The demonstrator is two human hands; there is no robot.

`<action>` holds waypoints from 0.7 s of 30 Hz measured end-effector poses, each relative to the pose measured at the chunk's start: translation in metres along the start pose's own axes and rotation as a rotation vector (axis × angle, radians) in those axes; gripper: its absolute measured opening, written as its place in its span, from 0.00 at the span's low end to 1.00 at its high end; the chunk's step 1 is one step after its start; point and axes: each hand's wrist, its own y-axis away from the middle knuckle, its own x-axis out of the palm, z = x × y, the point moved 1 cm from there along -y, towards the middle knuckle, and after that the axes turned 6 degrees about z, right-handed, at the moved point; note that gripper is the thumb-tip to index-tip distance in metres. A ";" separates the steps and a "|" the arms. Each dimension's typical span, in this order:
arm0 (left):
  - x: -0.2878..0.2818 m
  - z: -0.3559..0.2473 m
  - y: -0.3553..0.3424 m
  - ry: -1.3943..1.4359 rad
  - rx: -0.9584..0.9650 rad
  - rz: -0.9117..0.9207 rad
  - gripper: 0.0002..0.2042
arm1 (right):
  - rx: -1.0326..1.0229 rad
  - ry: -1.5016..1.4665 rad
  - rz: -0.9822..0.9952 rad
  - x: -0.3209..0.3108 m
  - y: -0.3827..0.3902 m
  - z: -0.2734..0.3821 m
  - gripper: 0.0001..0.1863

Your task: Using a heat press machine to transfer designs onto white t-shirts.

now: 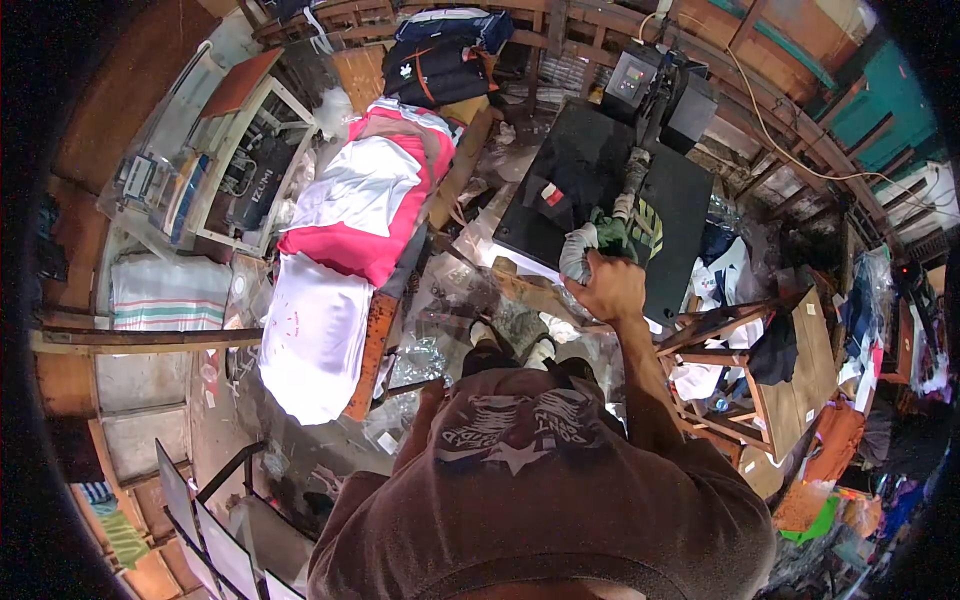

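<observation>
My right hand [612,285] is closed around the grip of a long lever [632,185], bound in grey wrapping with green cloth near its end. The lever runs back to a heat press [675,170] with a broad black top. Left of the lever, a dark garment [570,175] with a small red and white patch lies on the black surface. Down beside my body, my left hand [430,400] shows only in part. A thin dark edge lies near it, and its fingers are too hidden to read.
On my left, white shirts [315,340] and pink cloth [395,255] cover a long bench. Dark folded clothes [435,70] are stacked at its far end. A wooden stand [800,370] is on the right. Plastic scraps litter the floor [440,300]; a cable [770,130] hangs behind the press.
</observation>
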 end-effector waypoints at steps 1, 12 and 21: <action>0.006 0.000 -0.012 -0.322 -0.091 0.142 0.15 | -0.010 0.024 0.003 0.004 -0.001 -0.002 0.25; 0.006 -0.008 -0.011 -0.142 0.308 -0.191 0.13 | -0.032 0.033 -0.019 0.000 0.000 -0.001 0.25; 0.004 -0.015 -0.017 0.121 -0.204 0.051 0.12 | 0.042 0.022 0.063 -0.003 0.001 0.003 0.24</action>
